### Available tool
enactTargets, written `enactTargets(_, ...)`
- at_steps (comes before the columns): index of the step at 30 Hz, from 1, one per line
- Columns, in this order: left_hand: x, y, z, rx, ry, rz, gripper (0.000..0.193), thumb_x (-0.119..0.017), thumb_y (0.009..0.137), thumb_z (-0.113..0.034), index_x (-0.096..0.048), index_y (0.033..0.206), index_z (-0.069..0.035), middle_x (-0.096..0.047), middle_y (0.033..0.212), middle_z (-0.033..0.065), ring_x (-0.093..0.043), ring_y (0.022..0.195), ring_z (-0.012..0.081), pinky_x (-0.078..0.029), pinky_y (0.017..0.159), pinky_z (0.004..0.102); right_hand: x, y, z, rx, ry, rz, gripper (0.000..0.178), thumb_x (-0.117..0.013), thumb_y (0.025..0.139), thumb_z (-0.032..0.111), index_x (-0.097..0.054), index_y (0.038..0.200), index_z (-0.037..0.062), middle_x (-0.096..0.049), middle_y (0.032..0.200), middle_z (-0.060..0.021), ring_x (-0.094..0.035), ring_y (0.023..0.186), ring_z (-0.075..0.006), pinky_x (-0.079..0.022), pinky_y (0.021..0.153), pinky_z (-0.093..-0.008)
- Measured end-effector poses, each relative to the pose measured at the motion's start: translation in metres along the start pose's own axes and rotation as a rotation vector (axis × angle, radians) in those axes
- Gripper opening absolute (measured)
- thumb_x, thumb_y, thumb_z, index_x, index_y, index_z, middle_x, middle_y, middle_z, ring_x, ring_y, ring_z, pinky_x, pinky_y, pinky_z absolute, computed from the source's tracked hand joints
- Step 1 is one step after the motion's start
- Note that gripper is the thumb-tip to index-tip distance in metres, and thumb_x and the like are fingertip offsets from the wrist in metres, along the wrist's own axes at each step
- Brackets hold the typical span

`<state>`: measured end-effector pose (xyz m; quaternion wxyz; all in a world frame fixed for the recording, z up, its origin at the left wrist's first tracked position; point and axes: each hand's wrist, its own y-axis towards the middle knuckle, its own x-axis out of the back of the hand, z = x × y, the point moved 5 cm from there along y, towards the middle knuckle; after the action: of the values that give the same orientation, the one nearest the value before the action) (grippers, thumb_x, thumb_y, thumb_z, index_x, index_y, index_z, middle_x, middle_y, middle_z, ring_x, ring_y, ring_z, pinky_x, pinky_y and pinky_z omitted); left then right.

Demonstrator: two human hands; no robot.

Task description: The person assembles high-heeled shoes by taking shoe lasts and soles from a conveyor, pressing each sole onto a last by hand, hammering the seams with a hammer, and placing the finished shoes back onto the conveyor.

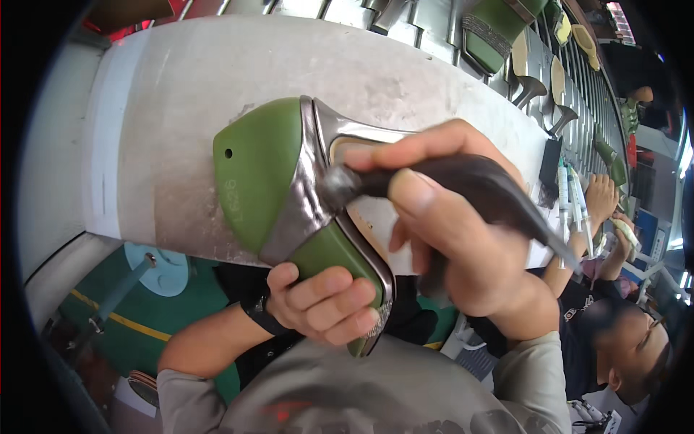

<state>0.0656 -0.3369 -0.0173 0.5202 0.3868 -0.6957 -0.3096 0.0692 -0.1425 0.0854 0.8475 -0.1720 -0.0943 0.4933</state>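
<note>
A green shoe last (256, 170) is wrapped in a shiny metallic-grey upper (309, 210), tilted above the front of the table. My left hand (325, 304) curls round its lower part, beside a glittery strip (371, 325). A beige-and-grey sole side (369, 226) shows behind my right hand. My right hand (463, 210) is closed round a dark shoemaker's hammer, gripping it at the head. Its round face (340, 186) lies over the metallic upper; whether they touch I cannot tell. The tapered end points right, and a handle-like dark part hangs below the hand, partly hidden.
The pale worktop (181, 87) spans the middle. Behind it runs a slatted metal conveyor (434, 29) with another green last (499, 32) and several loose soles. Syringe-like tubes (564, 192) stand to the right, near a co-worker (614, 340). A blue stool (159, 270) stands lower left.
</note>
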Motion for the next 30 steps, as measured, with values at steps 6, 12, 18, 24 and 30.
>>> enactTargets(6,0.030,0.034,0.027,-0.140,-0.106,0.382,0.041,-0.063,0.106,-0.027,-0.055,0.146,-0.025,-0.062,0.150,-0.0013,-0.058,0.140,0.0222,-0.035,0.124,0.0520,0.016,-0.007,0.014,0.503,0.043,-0.109,0.032,-0.053,0.111,0.024,-0.054,0.129,-0.0027,-0.071,0.124,-0.0262,-0.072,0.072,-0.0206,-0.061,0.068,-0.0316)
enactTargets(12,0.025,0.085,0.085,0.129,-0.062,0.556,0.084,-0.080,0.090,-0.047,-0.044,0.158,-0.014,-0.045,0.163,0.0254,-0.046,0.151,0.0429,-0.028,0.122,0.0698,0.028,0.012,-0.003,0.218,0.145,-0.165,0.040,-0.047,0.111,0.035,-0.060,0.107,-0.0031,-0.073,0.103,-0.0292,-0.066,0.051,-0.0238,-0.054,0.045,-0.0308)
enactTargets(18,0.021,0.085,0.093,0.186,-0.057,0.630,0.087,-0.075,0.093,-0.051,-0.040,0.161,-0.009,-0.040,0.164,0.0317,-0.044,0.151,0.0485,-0.027,0.120,0.0742,0.022,0.015,-0.027,0.137,0.445,-0.241,0.031,-0.049,0.111,0.027,-0.060,0.107,-0.0022,-0.075,0.104,-0.0276,-0.070,0.057,-0.0243,-0.056,0.052,-0.0316)
enactTargets(24,0.018,0.085,0.093,0.148,-0.018,0.582,0.069,-0.067,0.101,-0.043,-0.044,0.158,-0.012,-0.047,0.160,0.0298,-0.050,0.146,0.0465,-0.031,0.117,0.0753,0.014,0.030,0.013,0.153,0.116,-0.259,0.035,-0.050,0.109,0.034,-0.056,0.099,0.0010,-0.071,0.094,-0.0268,-0.060,0.044,-0.0221,-0.048,0.040,-0.0273)
enactTargets(30,0.021,0.080,0.099,0.189,-0.019,0.588,0.072,-0.070,0.099,-0.048,-0.046,0.157,-0.013,-0.046,0.161,0.0294,-0.049,0.147,0.0455,-0.030,0.119,0.0736,0.011,0.037,0.011,0.114,0.148,-0.110,0.032,-0.054,0.105,0.030,-0.056,0.094,0.0004,-0.071,0.087,-0.0282,-0.057,0.042,-0.0203,-0.048,0.039,-0.0268)
